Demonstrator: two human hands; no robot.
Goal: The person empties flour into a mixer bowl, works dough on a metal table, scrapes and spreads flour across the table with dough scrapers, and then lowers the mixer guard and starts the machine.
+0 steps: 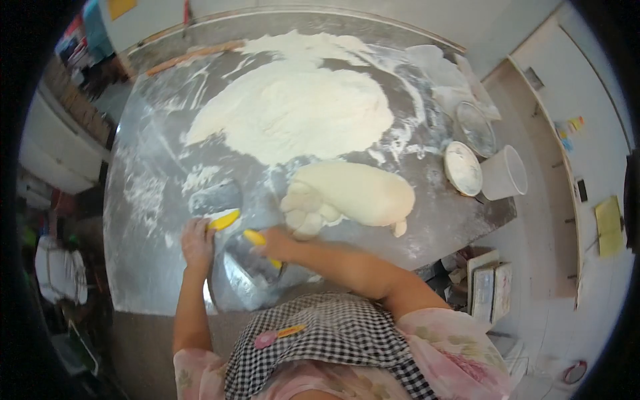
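Left hand (197, 245) at near left of the metal table (143, 260), fingers curled together on one end of a yellow-handled scraper (225, 219); rest of handle juts out toward the right. Dusty blade lies beyond, flat to the tabletop or close to it, I can't tell which. Right hand (275, 244) clamped round the middle of a second scraper (255, 237), yellow showing at both ends of the grip; blade slants toward the apron (320, 333). Separate fingers there blurred, spacing can't be read. The two tools sit near each other, apart.

Dough log (357, 192) lies on its side just beyond the right forearm, small rounded dough lumps (307, 210) bunched against its left end. Neither hand on it. Wide flour heap (300, 110) behind. Rolling pin (193, 57) along far left edge; white-filled bowl (463, 168) and clear plastic tub (504, 173) at right.
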